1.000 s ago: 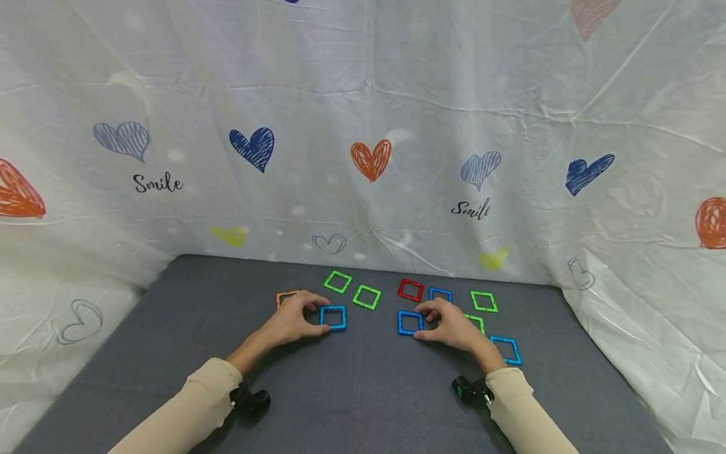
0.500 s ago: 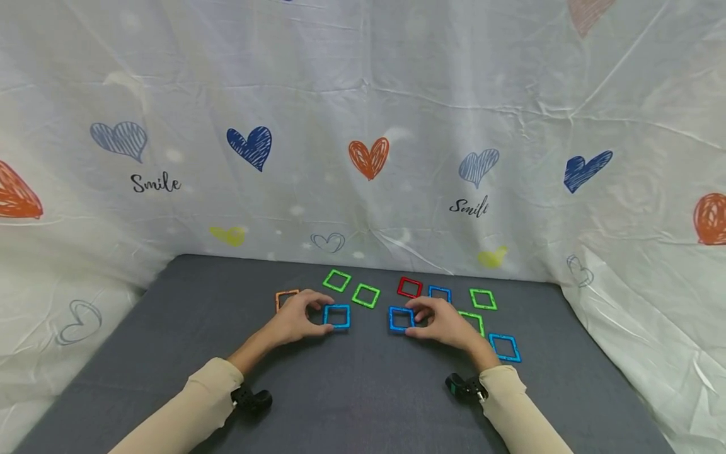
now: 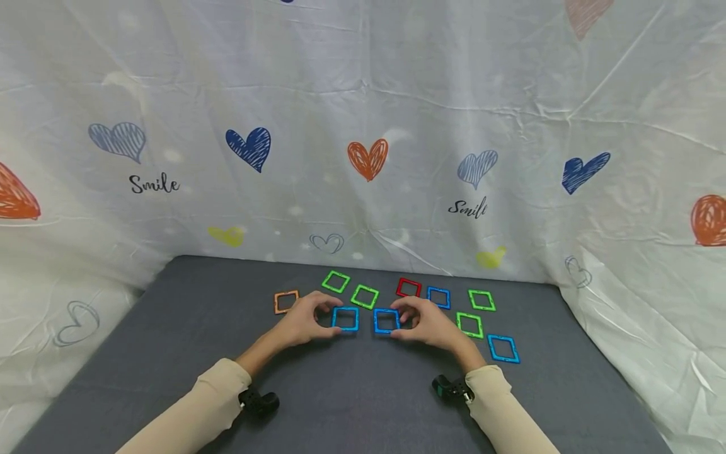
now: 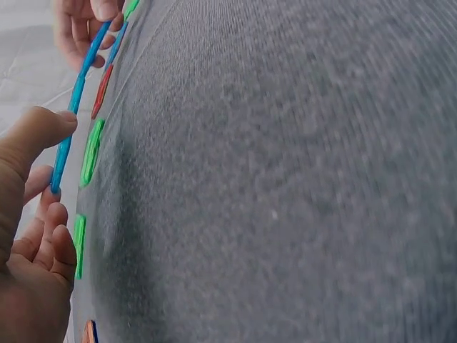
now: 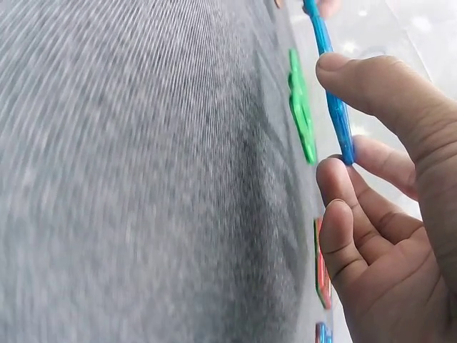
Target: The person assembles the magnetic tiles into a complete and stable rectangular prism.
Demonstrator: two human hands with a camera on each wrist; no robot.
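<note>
My left hand pinches a light blue square frame by its left side, thumb at the near edge and fingers at the far edge. To its right, my right hand pinches a darker blue square frame in the same way, by its right side. A small gap separates the two frames in the head view. Both wrist views show the light blue frame and the darker blue frame nearly edge-on, raised off the cloth. Some fingertips are hidden behind the frames.
Behind the hands lie green frames, a red frame and a blue frame. An orange frame lies left. More green frames and another blue frame lie right. A printed curtain borders the grey table.
My right hand has moved left with the darker blue frame, and my left hand slightly right with the light blue one. The gap between them has narrowed.
</note>
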